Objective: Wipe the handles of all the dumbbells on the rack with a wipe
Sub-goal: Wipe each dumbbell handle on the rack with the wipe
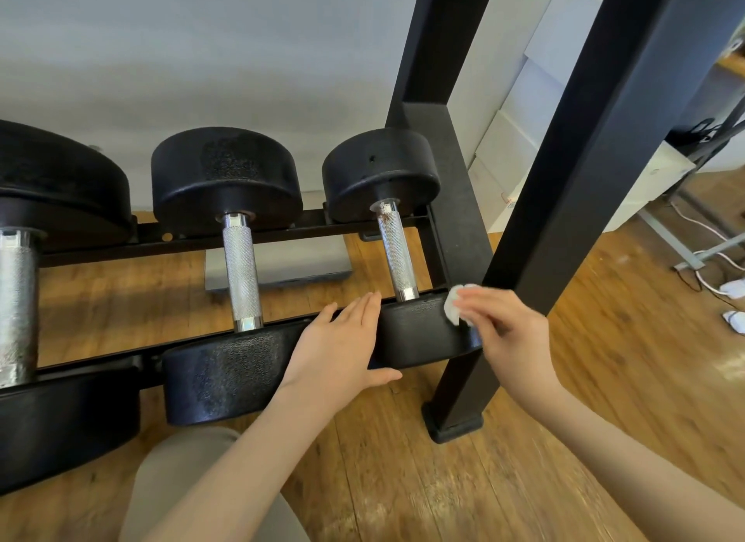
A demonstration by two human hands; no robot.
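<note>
— Where was the wipe (454,304)?
— Pinched in the right hand (508,331), near the rightmost dumbbell (397,248) on the rack (459,202); soft, light. Left hand (342,348) lay flat, released.
— And the handle?
— Knurled steel, probably grippy — wrap the wipe round it.

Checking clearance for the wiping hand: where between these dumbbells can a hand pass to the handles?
Open gaps lie between the middle handle and right handle, and between the left handle and the middle one. It is tight right of the right handle, by the rack post. The right hand pinches the wipe there.
</note>
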